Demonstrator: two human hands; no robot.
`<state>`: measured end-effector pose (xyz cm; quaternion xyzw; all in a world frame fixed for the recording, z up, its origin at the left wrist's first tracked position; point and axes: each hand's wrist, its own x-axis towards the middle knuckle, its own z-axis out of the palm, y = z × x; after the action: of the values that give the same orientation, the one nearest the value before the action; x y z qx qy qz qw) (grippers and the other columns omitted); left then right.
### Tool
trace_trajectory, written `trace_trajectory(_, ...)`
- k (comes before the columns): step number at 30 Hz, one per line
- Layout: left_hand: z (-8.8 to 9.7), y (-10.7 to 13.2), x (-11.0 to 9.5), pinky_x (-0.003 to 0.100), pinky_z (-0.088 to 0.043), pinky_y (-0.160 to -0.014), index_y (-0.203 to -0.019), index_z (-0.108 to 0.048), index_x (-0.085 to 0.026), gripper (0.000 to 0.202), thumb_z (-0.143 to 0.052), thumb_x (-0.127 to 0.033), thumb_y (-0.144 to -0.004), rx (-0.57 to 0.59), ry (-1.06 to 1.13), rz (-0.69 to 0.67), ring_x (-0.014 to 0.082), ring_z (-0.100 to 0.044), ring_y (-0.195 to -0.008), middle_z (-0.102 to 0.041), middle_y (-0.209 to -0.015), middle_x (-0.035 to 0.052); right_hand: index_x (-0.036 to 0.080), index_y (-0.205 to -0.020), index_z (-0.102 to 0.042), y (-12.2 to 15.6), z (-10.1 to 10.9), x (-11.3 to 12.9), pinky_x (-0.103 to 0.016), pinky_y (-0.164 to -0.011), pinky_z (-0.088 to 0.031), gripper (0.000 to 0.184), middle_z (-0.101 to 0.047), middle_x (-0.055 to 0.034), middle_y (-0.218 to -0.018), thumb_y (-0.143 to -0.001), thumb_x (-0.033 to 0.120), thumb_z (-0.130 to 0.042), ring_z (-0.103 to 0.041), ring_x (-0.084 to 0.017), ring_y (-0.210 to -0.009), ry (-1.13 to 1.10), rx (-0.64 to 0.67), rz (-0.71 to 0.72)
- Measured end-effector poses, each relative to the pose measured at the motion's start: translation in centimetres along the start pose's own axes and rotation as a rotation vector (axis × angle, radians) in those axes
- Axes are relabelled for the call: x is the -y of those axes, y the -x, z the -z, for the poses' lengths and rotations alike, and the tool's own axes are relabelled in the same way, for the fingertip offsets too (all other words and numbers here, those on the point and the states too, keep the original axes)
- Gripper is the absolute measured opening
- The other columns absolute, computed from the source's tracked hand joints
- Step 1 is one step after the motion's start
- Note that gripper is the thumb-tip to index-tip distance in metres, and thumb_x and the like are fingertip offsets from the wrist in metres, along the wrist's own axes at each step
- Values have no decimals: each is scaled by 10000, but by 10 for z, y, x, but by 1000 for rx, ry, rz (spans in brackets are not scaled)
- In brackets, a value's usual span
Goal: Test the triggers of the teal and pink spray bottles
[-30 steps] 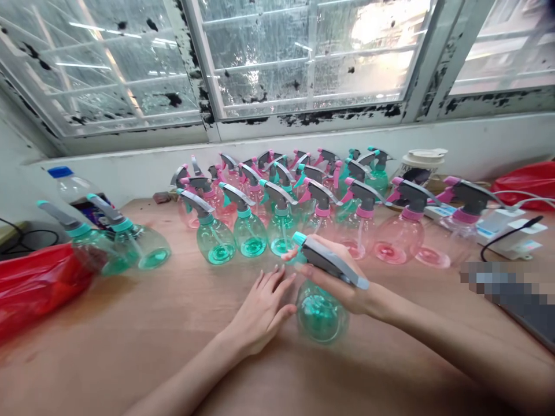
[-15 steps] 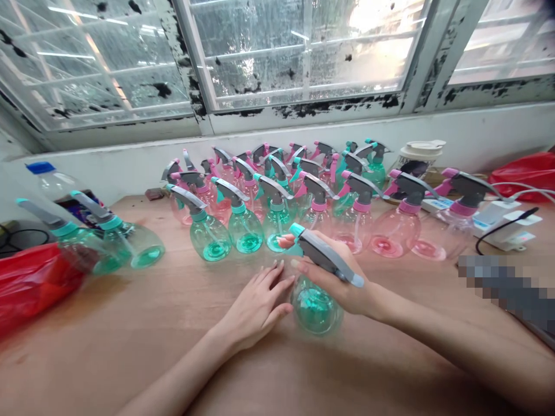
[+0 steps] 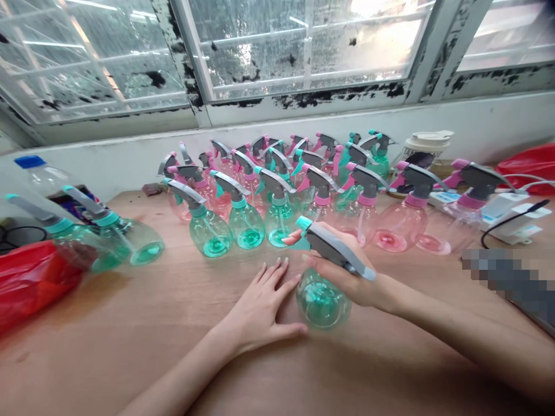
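Note:
My right hand [image 3: 347,271] is wrapped round the neck of a green spray bottle [image 3: 323,303] with a grey and turquoise trigger head. Just left of that bottle, my left hand [image 3: 264,306] lies with fingers spread over the wooden table [image 3: 143,346], its thumb reaching toward the bottle's base. Beyond both hands stands a front row of spray bottles: green ones [image 3: 210,234] on the left, pink ones [image 3: 394,228] on the right. Several more pink and green bottles crowd behind them. Part of the held bottle's neck is hidden by my fingers.
Two green spray bottles [image 3: 134,242] stand apart at left, beside a red plastic bag [image 3: 34,283] and a blue-capped drink bottle [image 3: 43,176]. Toward the right are a lidded cup [image 3: 425,150], a white power strip with cables [image 3: 511,222] and a pixelated dark object [image 3: 511,283]. Windows rise behind.
My left hand's fingers and thumb have spread wider, the thumb moving nearer the bottle's base. My right hand still grips the spray bottle. The view has shifted slightly.

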<state>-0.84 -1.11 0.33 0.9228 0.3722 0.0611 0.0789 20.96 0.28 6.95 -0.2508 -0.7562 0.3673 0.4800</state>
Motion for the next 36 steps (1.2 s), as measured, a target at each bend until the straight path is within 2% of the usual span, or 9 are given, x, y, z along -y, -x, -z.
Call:
trace_trajectory(4, -2, 2, -2, 591, -168, -1160, -1511, -361, -161, 929, -595, -730, -815, -2, 10, 8, 385, -181, -1465, -208, -1595, 208, 203, -1073, -625, -1, 2, 1, -269, -605, -471, 254, -621, 14, -729, -841, 144, -541, -538, -131, -594, 89, -29, 8)
trace_trajectory(9, 0, 1, -4, 593, -151, -1165, -1513, -359, -153, 945, -629, -711, -799, 26, 37, 31, 391, -170, -1465, -194, -1600, 198, 203, -1050, -620, -2, 6, -2, -269, -586, -446, 236, -612, 12, -752, -832, 152, -542, -498, -118, -569, 106, -10, 23)
trace_trajectory(15, 3, 0, -6, 589, -135, -1169, -1521, -347, -150, 948, -630, -703, -805, 45, 51, 50, 391, -167, -1467, -175, -1605, 196, 199, -977, -580, -3, 10, 0, -257, -542, -386, 114, -531, 35, -694, -872, 242, -577, -434, -103, -546, 81, 32, -54)
trace_trajectory(20, 1, 2, -6, 593, -122, -1167, -1534, -319, -153, 957, -633, -694, -809, 48, 33, 39, 391, -167, -1468, -165, -1608, 198, 202, -886, -560, -3, 10, 2, -281, -640, -450, 162, -583, -3, -782, -905, 361, -585, -559, -140, -681, 61, 31, 2)
trace_trajectory(25, -1, 2, -3, 602, -141, -1159, -1535, -317, -179, 934, -601, -711, -821, 40, 49, 42, 386, -174, -1468, -190, -1608, 182, 209, -793, -503, -1, 11, -1, -272, -574, -437, 230, -517, 14, -713, -933, 384, -556, -527, -129, -616, 63, 23, 12)
trace_trajectory(28, -2, 3, -3, 612, -143, -1156, -1534, -321, -176, 933, -601, -709, -822, 36, 62, 46, 400, -198, -1459, -208, -1603, 187, 208, -840, -543, -1, 10, -1, -271, -563, -424, 179, -512, 17, -701, -916, 365, -581, -523, -132, -613, 65, 22, 12)
trace_trajectory(30, -3, 3, -3, 620, -145, -1152, -1537, -316, -175, 944, -624, -696, -813, 31, 66, 45, 410, -202, -1456, -206, -1603, 189, 210, -940, -580, -1, 10, -1, -265, -531, -387, 142, -477, 42, -640, -906, 347, -593, -459, -118, -549, 57, 20, -16)
trace_trajectory(33, -3, 3, -3, 627, -160, -1146, -1542, -303, -197, 950, -647, -682, -802, 9, 76, 43, 417, -211, -1451, -221, -1603, 174, 222, -1047, -577, 0, 8, -1, -259, -488, -330, 181, -403, 82, -556, -899, 324, -595, -356, -103, -471, 27, 14, -72)
trace_trajectory(36, -2, 3, -3, 617, -160, -1150, -1541, -304, -212, 929, -645, -672, -808, 0, 75, 37, 409, -217, -1451, -227, -1603, 166, 237, -1059, -581, 2, 6, -3, -271, -509, -356, 190, -439, 75, -562, -894, 329, -604, -388, -118, -483, 27, -1, -74)
